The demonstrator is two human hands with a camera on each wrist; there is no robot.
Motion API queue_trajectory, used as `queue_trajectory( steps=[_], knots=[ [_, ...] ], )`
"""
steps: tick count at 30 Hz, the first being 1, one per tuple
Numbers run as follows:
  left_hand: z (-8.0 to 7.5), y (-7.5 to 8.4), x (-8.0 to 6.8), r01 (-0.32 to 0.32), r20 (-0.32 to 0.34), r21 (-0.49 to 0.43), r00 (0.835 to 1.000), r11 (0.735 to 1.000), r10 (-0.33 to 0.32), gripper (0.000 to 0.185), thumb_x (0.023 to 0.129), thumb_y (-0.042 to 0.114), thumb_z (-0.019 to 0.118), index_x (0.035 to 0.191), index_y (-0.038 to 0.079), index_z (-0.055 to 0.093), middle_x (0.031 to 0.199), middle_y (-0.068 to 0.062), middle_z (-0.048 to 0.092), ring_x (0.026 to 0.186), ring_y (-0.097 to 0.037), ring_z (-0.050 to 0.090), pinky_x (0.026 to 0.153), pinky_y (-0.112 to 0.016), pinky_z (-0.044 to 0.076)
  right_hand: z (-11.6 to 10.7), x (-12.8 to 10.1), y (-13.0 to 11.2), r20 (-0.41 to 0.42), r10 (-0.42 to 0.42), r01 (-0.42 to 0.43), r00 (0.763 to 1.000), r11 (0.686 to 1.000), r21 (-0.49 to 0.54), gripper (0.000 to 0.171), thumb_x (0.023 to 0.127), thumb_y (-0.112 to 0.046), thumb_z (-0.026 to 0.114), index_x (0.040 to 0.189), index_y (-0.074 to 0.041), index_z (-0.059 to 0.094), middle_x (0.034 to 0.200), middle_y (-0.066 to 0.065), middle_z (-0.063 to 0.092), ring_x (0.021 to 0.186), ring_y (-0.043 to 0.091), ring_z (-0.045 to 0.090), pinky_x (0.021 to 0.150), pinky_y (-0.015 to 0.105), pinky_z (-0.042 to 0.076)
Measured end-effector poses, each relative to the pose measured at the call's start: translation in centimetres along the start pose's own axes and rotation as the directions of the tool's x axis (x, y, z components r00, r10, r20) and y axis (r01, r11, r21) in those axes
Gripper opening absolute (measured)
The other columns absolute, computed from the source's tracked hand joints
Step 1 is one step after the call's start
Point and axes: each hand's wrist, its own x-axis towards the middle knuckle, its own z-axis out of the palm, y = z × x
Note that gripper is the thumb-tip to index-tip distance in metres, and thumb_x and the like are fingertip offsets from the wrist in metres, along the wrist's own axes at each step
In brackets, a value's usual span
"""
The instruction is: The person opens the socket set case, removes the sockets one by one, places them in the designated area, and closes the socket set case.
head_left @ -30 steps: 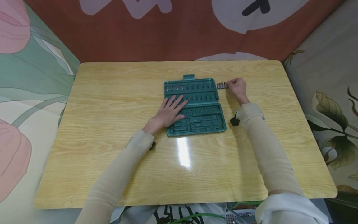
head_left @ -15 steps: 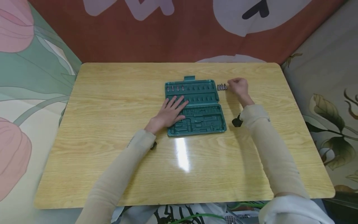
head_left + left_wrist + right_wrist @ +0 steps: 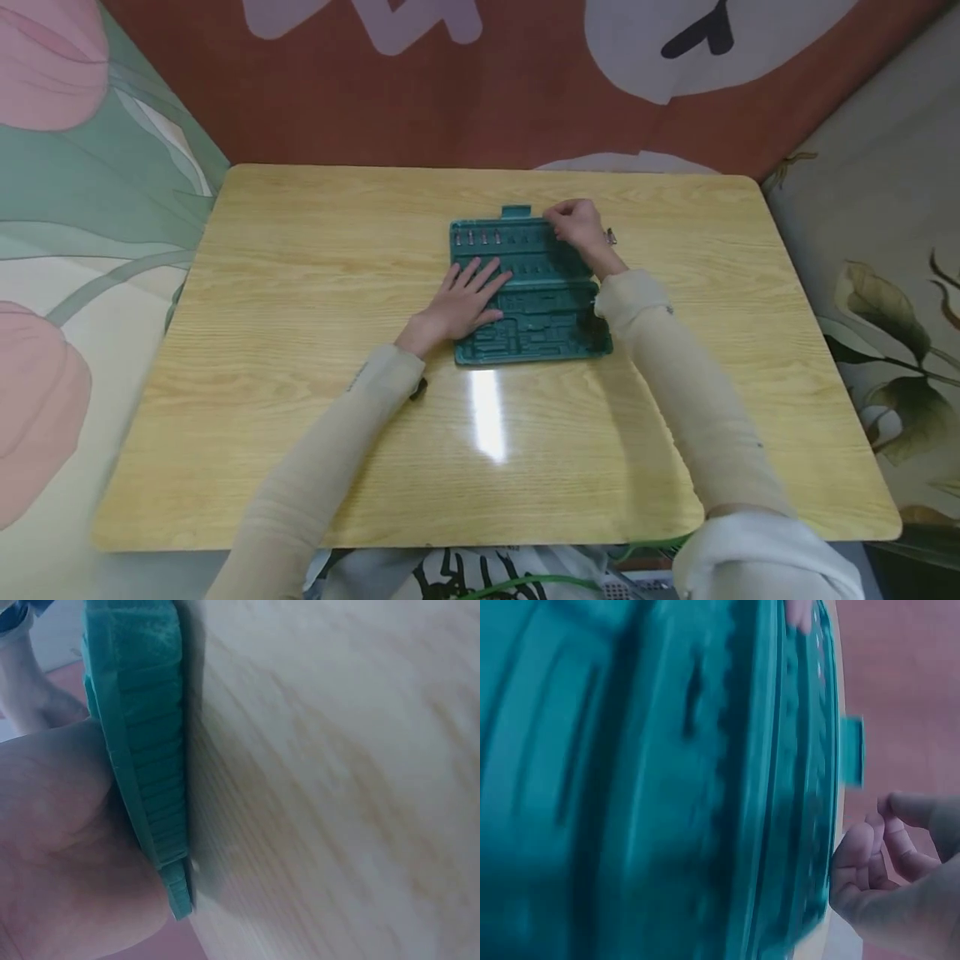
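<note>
A green plastic tool case (image 3: 525, 346) lies spread flat on the wooden table. My left hand (image 3: 459, 307) rests on its left side, fingers spread straight; the left wrist view shows that hand against the case's edge (image 3: 150, 750). A few small metal bits (image 3: 483, 237) sit in slots at the upper left of the case. My right hand (image 3: 576, 223) is over the case's upper right corner, thumb and fingertips pinched together. A small bit appears to be between them, mostly hidden. Other loose bits (image 3: 611, 237) lie on the table, partly behind the right wrist.
The wooden table (image 3: 262, 333) extends around the case on all sides. A latch tab (image 3: 516, 212) sticks out from the case's far edge. Red printed cloth (image 3: 487, 108) hangs behind the table, and patterned cloths hang at both sides.
My right hand has moved left, from beside the loose bits to above the case's upper right corner. The left hand stays on the case.
</note>
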Motion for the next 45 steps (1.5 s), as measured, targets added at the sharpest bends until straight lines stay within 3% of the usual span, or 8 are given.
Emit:
queue_trajectory(
  steps=[9,19,22,25,29,32,39,45],
  knots=[
    [0.0,0.3,0.5,0.007,0.011,-0.01,1.0,1.0,-0.007,0.066,0.103,0.048,0.033,0.157,0.023,0.004,0.162,-0.003,-0.008,0.146,-0.029,-0.009,0.113,-0.05,-0.008,3.6,0.2,-1.3,0.095,-0.014,0.015,0.995,1.0,-0.007,0.031,0.098,-0.019,0.057,0.114,0.005,0.067,0.104,0.02,0.063,0.087,0.028,0.061,0.078,0.037,0.052],
    [-0.1,0.3,-0.1,0.021,-0.001,0.014,1.0,1.0,-0.021,0.066,0.103,0.048,0.033,0.157,0.022,0.005,0.162,-0.005,-0.006,0.146,-0.031,-0.006,0.114,-0.051,-0.004,5.9,0.3,-1.5,0.136,-0.081,0.108,0.987,0.973,-0.202,0.028,0.098,-0.019,0.058,0.107,0.004,0.072,0.102,0.02,0.068,0.066,0.015,0.049,0.066,0.032,0.041],
    [-0.1,0.4,-0.1,0.024,-0.008,0.024,1.0,0.999,-0.023,0.066,0.103,0.048,0.033,0.157,0.022,0.005,0.162,-0.005,-0.005,0.146,-0.03,-0.005,0.114,-0.051,-0.003,6.2,0.5,-1.4,0.148,-0.073,0.104,0.986,0.97,-0.22,0.028,0.099,-0.019,0.057,0.109,0.004,0.072,0.11,0.019,0.067,0.073,0.019,0.054,0.07,0.034,0.044],
    [-0.1,0.4,-0.1,0.023,-0.014,0.03,1.0,0.999,-0.023,0.065,0.103,0.047,0.033,0.157,0.022,0.007,0.162,-0.005,-0.004,0.146,-0.03,-0.005,0.114,-0.051,-0.003,6.3,0.7,-1.3,0.169,-0.054,0.092,0.984,0.969,-0.228,0.029,0.099,-0.019,0.056,0.111,0.003,0.071,0.12,0.018,0.064,0.091,0.025,0.06,0.079,0.038,0.047],
    [0.0,0.4,-0.2,0.025,-0.019,0.023,1.0,0.999,-0.024,0.065,0.103,0.047,0.034,0.157,0.021,0.008,0.162,-0.004,-0.004,0.146,-0.03,-0.005,0.114,-0.051,-0.004,6.3,0.8,-1.4,0.199,0.001,0.04,0.98,0.978,-0.204,0.03,0.099,-0.02,0.056,0.116,0.002,0.069,0.129,0.016,0.059,0.115,0.029,0.055,0.093,0.042,0.045],
    [0.0,0.4,-0.1,0.031,-0.015,0.018,0.999,0.999,-0.03,0.065,0.103,0.047,0.034,0.157,0.021,0.007,0.162,-0.004,-0.005,0.146,-0.03,-0.006,0.114,-0.05,-0.005,6.2,0.9,-1.5,0.21,0.043,-0.01,0.977,0.988,-0.154,0.031,0.099,-0.021,0.058,0.118,0.0,0.068,0.133,0.014,0.057,0.122,0.029,0.051,0.099,0.043,0.042],
    [0.0,0.5,-0.1,0.024,-0.022,0.02,0.999,1.0,-0.023,0.065,0.103,0.047,0.035,0.157,0.022,0.008,0.162,-0.004,-0.004,0.146,-0.03,-0.004,0.114,-0.05,-0.003,6.1,0.9,-1.5,0.197,0.09,-0.074,0.976,0.993,-0.087,0.027,0.098,-0.021,0.058,0.115,-0.003,0.069,0.131,0.01,0.058,0.12,0.026,0.051,0.101,0.042,0.04],
    [-0.1,0.6,0.0,0.028,-0.02,0.026,0.999,0.999,-0.027,0.066,0.103,0.047,0.035,0.157,0.022,0.008,0.162,-0.004,-0.004,0.146,-0.03,-0.004,0.114,-0.05,-0.003,5.9,0.8,-1.5,0.195,0.108,-0.118,0.975,0.992,0.041,0.029,0.099,-0.02,0.056,0.12,-0.001,0.064,0.127,0.012,0.056,0.119,0.026,0.049,0.102,0.041,0.038]
  ],
)
